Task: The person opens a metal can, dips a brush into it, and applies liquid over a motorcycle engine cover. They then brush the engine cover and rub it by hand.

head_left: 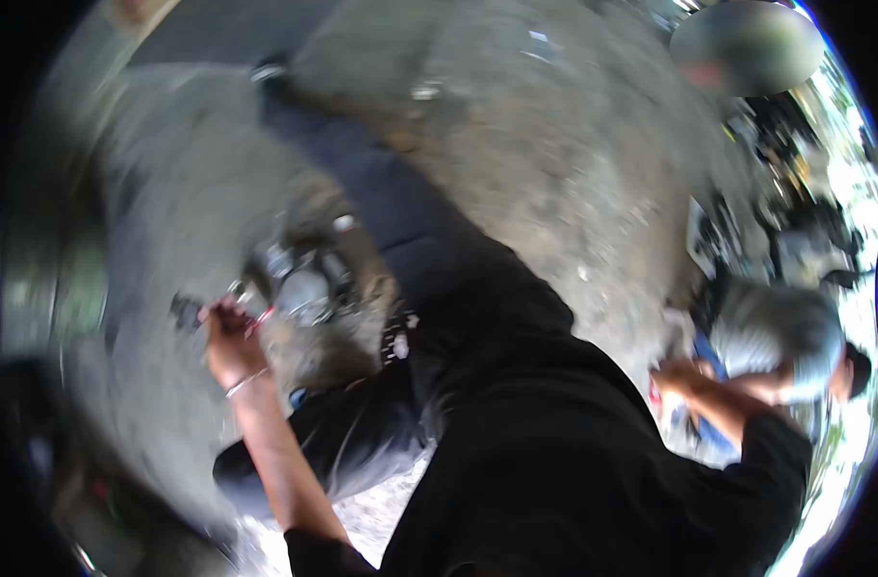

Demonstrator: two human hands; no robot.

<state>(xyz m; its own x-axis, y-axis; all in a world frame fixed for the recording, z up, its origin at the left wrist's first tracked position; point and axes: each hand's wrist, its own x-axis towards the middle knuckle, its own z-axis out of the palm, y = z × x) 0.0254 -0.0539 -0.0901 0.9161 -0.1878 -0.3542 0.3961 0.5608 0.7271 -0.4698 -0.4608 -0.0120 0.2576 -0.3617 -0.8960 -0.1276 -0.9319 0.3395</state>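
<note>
My left hand (232, 351), with a thin bracelet at the wrist, is held out over the floor at the left. Its fingers are closed on a small dark part (185, 312), blurred by motion. A thin red piece (265, 315) shows on the hand's other side. Just right of this hand lies a metal assembly (306, 293) with a round, light grey face, among dark parts. My right hand (679, 378) is off to the right with its fingers curled. Something red (654, 392) shows at its fingertips, too blurred to name.
My outstretched leg (400, 207) crosses the dirty concrete floor (545, 192); the other is bent. A crouching person in a grey shirt (780, 327) is close beyond my right hand. Dark machine parts (795, 221) stand at the right, and a metal drum-like object (49, 293) at the left.
</note>
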